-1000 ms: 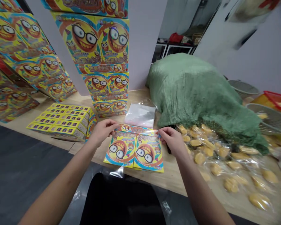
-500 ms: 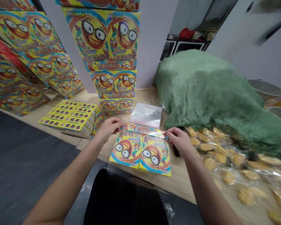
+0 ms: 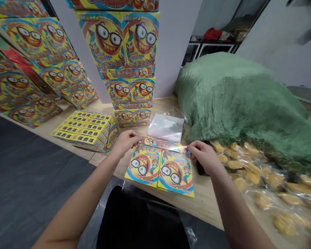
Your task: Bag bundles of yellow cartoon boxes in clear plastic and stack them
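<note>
Leftmost cartons: cartoon-face cartons (image 3: pixel 30 38) stand stacked on the left end of the wooden table (image 3: pixel 203 209), with a red strip (image 3: pixel 19 62) among them.
Yellow-topped block: right of these, a block of yellow boxes (image 3: pixel 84 128) rests near the table's left edge, its small-picture sides up.
Tall stack: more cartons, the tall stack (image 3: pixel 134 93), rise at the far side, with paired bespectacled faces turned toward the person.
Left hand: the left hand (image 3: pixel 124 143) pinches the far left corner of the middle carton between thumb and forefinger; whether cardboard or clear film is gripped, I cannot tell.
Middle carton: the middle carton (image 3: pixel 159 169) lies between the hands at the near edge, its two face panels up and its printed strip far.
Clear bags: a pile of clear plastic bags (image 3: pixel 165 127) lies just beyond it.
Right hand: the right hand (image 3: pixel 203 155) pinches its far right corner; a black object (image 3: pixel 201 169) shows partly beneath.
Green cloth: a green cloth (image 3: pixel 238 100) covers a large heap, far right.
Wrapped pieces: yellow pieces in clear wrappers (image 3: pixel 252 178) spread in front of the cloth.
</note>
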Demonstrator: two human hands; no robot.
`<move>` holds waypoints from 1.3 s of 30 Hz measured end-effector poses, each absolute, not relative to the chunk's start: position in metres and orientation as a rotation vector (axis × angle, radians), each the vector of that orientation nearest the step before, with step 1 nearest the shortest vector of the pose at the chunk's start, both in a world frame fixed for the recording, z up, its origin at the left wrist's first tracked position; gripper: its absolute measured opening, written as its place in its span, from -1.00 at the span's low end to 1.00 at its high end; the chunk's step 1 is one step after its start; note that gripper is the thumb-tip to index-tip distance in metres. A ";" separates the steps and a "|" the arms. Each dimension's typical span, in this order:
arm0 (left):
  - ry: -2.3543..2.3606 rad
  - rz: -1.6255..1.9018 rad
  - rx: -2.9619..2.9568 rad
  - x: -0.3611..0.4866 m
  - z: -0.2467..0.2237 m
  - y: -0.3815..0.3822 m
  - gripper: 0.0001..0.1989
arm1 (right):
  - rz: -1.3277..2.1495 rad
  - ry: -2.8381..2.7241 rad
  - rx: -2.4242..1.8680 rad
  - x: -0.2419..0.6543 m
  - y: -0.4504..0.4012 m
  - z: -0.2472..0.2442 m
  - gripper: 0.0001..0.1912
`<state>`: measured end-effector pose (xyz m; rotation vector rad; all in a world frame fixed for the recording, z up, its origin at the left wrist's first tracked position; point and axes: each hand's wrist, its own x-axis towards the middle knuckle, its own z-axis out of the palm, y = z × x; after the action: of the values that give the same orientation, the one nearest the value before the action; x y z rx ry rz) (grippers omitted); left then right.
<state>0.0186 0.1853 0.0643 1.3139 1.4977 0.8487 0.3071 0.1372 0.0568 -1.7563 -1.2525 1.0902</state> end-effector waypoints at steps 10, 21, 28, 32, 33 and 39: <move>1.513 0.828 1.331 0.018 0.064 0.187 -0.75 | 1.102 -1.209 -1.726 0.306 0.137 0.058 -0.80; 1.696 0.805 1.561 0.017 0.054 0.188 -0.75 | 1.048 -1.250 -1.791 0.302 0.137 0.061 -0.86; 1.521 0.770 1.348 0.011 0.061 0.182 -0.57 | 0.867 -1.198 -1.786 0.313 0.133 0.037 -0.81; 1.502 0.761 1.408 0.019 0.070 0.186 -0.57 | 0.344 -1.452 -1.762 0.316 0.126 0.047 -0.74; 1.519 0.751 1.459 0.023 0.070 0.187 -0.55 | 0.188 -1.601 -1.717 0.308 0.125 0.056 -0.70; 1.625 0.653 1.716 0.040 0.053 0.188 -0.56 | 0.100 -2.508 -1.362 0.217 0.128 0.088 -0.33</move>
<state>0.0398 0.1880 0.0532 1.7163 1.6250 0.6534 0.2170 0.1277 0.0878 -1.3618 -2.5080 0.0999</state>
